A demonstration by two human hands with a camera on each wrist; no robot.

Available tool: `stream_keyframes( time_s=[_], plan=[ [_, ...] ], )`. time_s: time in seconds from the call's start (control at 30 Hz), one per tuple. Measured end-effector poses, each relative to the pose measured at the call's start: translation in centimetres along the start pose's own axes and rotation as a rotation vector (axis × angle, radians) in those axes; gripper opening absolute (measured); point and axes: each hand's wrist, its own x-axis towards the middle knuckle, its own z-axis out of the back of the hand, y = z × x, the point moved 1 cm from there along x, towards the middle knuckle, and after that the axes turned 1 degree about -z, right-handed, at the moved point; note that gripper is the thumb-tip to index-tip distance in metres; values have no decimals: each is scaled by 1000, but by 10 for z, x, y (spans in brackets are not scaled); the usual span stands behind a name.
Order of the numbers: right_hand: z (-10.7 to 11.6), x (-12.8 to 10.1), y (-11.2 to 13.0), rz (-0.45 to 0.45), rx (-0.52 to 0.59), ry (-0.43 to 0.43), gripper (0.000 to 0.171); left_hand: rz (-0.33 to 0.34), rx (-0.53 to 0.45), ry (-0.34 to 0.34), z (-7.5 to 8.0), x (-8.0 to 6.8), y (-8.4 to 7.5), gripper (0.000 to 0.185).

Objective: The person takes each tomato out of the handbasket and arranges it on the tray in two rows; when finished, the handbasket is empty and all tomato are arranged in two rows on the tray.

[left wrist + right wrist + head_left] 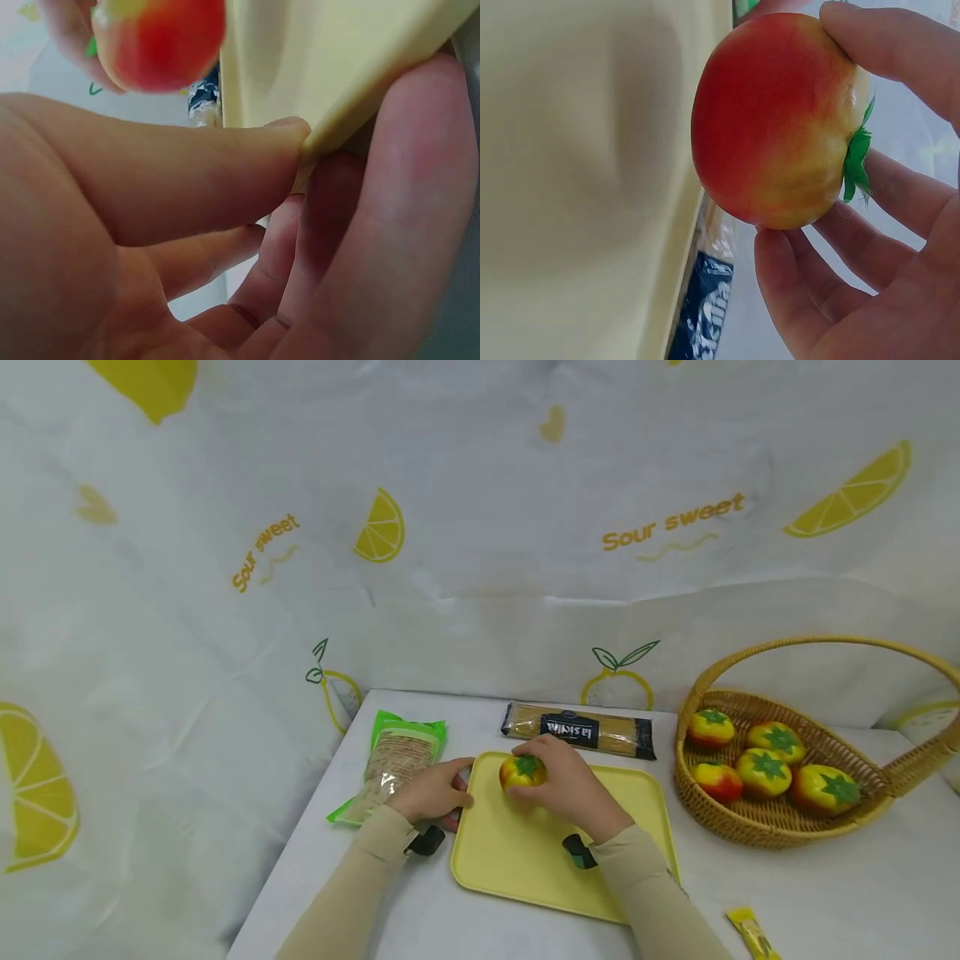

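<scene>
The right hand [573,785] grasps a red and yellow tomato [522,772] with a green top, its fingers and thumb curled round the fruit. The tomato sits over the far left part of a yellow tray [525,860] that lies on the white bench [825,893]; from the head view I cannot tell whether it rests on the tray or is held just above it. The left hand [435,793] pinches the left rim of the tray, thumb on top of the edge and fingers curled underneath, as the left wrist view shows.

Just behind the tray lies a long packet of spaghetti [577,731] with a dark label. To the left of the tray, near the left hand, lies a green packet [390,760]. To the right stands a wicker basket [885,777] with a handle, holding five more tomatoes [765,772]. A small yellow sachet [753,935] lies at the near edge of the bench, right of the sleeve.
</scene>
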Motion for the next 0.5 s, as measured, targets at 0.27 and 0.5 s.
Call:
stream_keyframes(
  time_s=[0.27,0.5],
  plan=[
    [-22,6,2,12,20,34,51,-7,16,5,0,-2,1,70],
    [-25,7,4,37,-20,31,52,-10,7,16,1,-1,0,69]
  ],
)
